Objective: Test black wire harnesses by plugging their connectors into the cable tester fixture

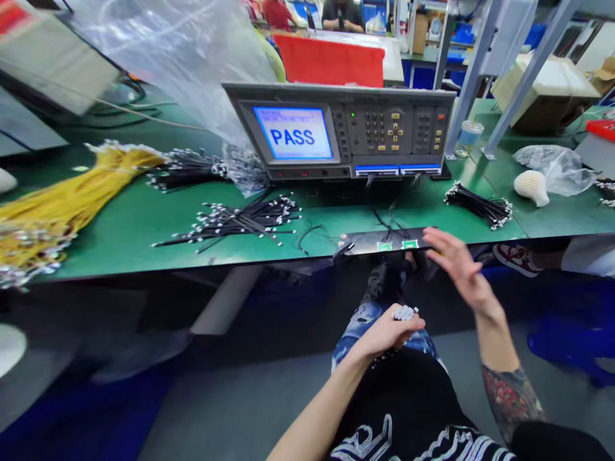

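Note:
My left hand (391, 333) is closed round a bundle of cables near my lap; their white connectors (404, 313) stick out above the fist. My right hand (456, 266) is raised at the bench edge with its fingers stretched out, holding nothing that I can see. Just left of its fingertips lies a dark test fixture strip (360, 243) bearing two small green circuit boards (410, 244). Thin dark wires run from the boards up to the cable tester (346, 131), whose screen (293, 133) reads PASS.
Loose black cables (240, 221) lie left of the fixture, with a thick bundle of yellow cables (96, 176) farther left. A tied black cable bundle (478, 205), a plastic cup (468, 137) and a pale rounded object (532, 187) are on the right. Metal posts (521, 80) rise behind.

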`<state>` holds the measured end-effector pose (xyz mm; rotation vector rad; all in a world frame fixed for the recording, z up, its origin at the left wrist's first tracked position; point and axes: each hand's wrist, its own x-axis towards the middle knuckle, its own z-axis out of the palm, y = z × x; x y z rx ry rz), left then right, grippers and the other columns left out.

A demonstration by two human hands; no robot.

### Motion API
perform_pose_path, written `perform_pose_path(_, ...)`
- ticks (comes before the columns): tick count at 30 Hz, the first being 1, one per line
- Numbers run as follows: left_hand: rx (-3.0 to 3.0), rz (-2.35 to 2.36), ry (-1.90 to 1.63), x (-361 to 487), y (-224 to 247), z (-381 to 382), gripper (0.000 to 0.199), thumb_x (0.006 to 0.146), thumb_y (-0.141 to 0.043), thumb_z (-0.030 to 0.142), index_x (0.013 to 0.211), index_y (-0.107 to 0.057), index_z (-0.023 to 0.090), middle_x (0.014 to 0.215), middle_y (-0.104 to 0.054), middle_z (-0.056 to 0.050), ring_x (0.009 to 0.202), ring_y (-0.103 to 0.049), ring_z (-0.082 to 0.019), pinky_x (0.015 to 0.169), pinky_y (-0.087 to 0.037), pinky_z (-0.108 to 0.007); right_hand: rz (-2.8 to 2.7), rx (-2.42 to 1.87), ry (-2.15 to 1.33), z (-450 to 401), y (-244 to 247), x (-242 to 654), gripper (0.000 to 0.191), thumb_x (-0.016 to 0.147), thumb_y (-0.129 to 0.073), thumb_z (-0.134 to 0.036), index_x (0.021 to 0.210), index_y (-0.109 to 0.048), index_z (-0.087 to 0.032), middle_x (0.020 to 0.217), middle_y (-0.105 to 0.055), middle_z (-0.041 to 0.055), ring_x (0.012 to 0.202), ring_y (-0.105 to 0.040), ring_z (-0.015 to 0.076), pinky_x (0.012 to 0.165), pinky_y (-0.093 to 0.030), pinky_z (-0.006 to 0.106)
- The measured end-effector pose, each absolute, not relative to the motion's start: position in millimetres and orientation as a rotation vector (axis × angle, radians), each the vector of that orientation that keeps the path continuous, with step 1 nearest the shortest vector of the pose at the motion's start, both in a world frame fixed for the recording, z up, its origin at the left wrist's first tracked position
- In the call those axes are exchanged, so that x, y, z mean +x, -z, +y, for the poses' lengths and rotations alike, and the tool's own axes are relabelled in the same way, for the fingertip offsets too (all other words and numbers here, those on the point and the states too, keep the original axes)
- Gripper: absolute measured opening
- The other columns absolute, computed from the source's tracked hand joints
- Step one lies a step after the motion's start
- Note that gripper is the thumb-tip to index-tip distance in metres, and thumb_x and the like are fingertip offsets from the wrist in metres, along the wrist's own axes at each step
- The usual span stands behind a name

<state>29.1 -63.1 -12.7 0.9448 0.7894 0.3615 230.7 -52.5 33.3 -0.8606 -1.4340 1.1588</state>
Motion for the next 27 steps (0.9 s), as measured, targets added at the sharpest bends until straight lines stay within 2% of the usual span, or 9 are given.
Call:
perform_pose_path(5, 0.962, 0.812, -0.399, 21.8, 14.0, -69.0, 0.046, 0.069, -0.082, 0.046, 0.052, -0.046, 0.023, 0.041, -0.036, 0.008, 0.043, -0.024, -0.008, 0.046, -0.017, -0.027, -1.385, -0.532, -1.892, -60.0, 22.4, 179.9, 0.101, 0.078, -0.062, -0.092, 0.145, -0.064, -0.017, 0.149, -0.062, 0.0225, 0.134, -0.061, 0.0383, 0.115, -0.043, 0.056)
perform_pose_path(7, 0.876, 0.784, -0.458, 14.5, 15.2, -69.5, 0.054, 0.069, -0.081, 0.054, 0.053, -0.039, 0.024, 0.039, -0.025, 0.011, 0.04, -0.016, -0.006, 0.045, -0.013, -0.026, -1.15, -0.546, -1.919, -67.4, 52.0, 167.1, 0.102, 0.065, -0.084, -0.081, 0.144, -0.063, -0.02, 0.15, -0.061, 0.0193, 0.137, -0.058, 0.0343, 0.116, -0.043, 0.05)
perform_pose_path(10, 0.773, 0.782, -0.599, 11.5, 14.4, -68.5, 0.067, 0.065, -0.088, 0.058, 0.053, -0.032, 0.024, 0.041, -0.02, 0.013, 0.042, -0.013, -0.003, 0.044, -0.011, -0.024, -1.184, -0.67, -2.08, -83.9, 86.8, 144.9, 0.069, 0.05, -0.101, -0.058, 0.101, -0.077, -0.017, 0.102, -0.076, 0.0075, 0.096, -0.073, 0.0257, 0.093, -0.056, 0.04)
perform_pose_path(12, 0.773, 0.794, -0.63, 16.1, 11.2, -67.1, 0.073, 0.063, -0.091, 0.061, 0.051, -0.03, 0.023, 0.043, -0.022, 0.013, 0.042, -0.013, -0.003, 0.044, -0.01, -0.023, -1.102, -0.776, -2.144, -94.3, 98.6, 127.1, 0.053, 0.053, -0.099, -0.059, 0.067, -0.07, -0.017, 0.066, -0.067, -0.0001, 0.06, -0.065, 0.0173, 0.066, -0.055, 0.032)
perform_pose_path(15, 0.784, 0.732, -0.512, 22.0, 3.2, -61.3, 0.074, 0.064, -0.091, 0.065, 0.051, -0.032, 0.023, 0.041, -0.023, 0.013, 0.039, -0.014, -0.002, 0.041, -0.011, -0.023, -1.034, -0.745, -2.277, -105.2, 97.2, 109.3, 0.063, 0.062, -0.092, -0.066, 0.046, -0.052, -0.02, 0.04, -0.045, -0.0066, 0.036, -0.038, 0.0067, 0.041, -0.028, 0.024)
perform_pose_path(18, 0.864, 0.656, -0.515, 15.6, -1.7, -52.3, 0.058, 0.069, -0.092, 0.061, 0.058, -0.055, 0.018, 0.047, -0.05, 0.004, 0.043, -0.044, -0.009, 0.047, -0.036, -0.024, -0.956, -0.676, -2.274, -109.3, 77.0, 114.3, 0.074, 0.074, -0.083, -0.07, 0.043, -0.034, -0.025, 0.034, -0.029, -0.01, 0.033, -0.023, 0.0042, 0.04, -0.015, 0.026)
perform_pose_path(20, 0.906, 0.63, -0.693, 7.9, 1.4, -48.5, 0.052, 0.064, -0.097, 0.059, 0.082, -0.075, 0.015, 0.079, -0.076, -0.009, 0.075, -0.07, -0.022, 0.07, -0.054, -0.03, -0.849, -0.677, -2.11, -106.9, 57.5, 129.4, 0.076, 0.081, -0.078, -0.072, 0.047, -0.028, -0.026, 0.036, -0.025, -0.0112, 0.033, -0.018, 0.0043, 0.04, -0.01, 0.027)
perform_pose_path(23, 0.718, 0.637, -1.033, 6.5, 15.0, -50.9, 0.068, 0.068, -0.091, 0.067, 0.113, -0.08, 0.017, 0.127, -0.076, -0.018, 0.12, -0.067, -0.034, 0.099, -0.054, -0.041, -0.688, -0.572, -1.704, -96.2, 28.2, 152.0, 0.079, 0.089, -0.067, -0.076, 0.05, -0.022, -0.025, 0.041, -0.017, -0.012, 0.039, -0.012, 0.0059, 0.043, -0.015, 0.027)
perform_pose_path(27, 0.317, 0.66, -1.267, 33.8, 30.2, -62.4, 0.052, 0.085, -0.076, 0.064, 0.106, -0.082, 0.017, 0.126, -0.077, -0.016, 0.125, -0.066, -0.033, 0.109, -0.05, -0.044, -0.529, -0.48, -1.304, -81.3, 8.2, 144.5, 0.079, 0.097, -0.062, -0.069, 0.052, -0.019, -0.021, 0.044, -0.016, -0.0103, 0.043, -0.013, 0.0081, 0.049, -0.026, 0.026)
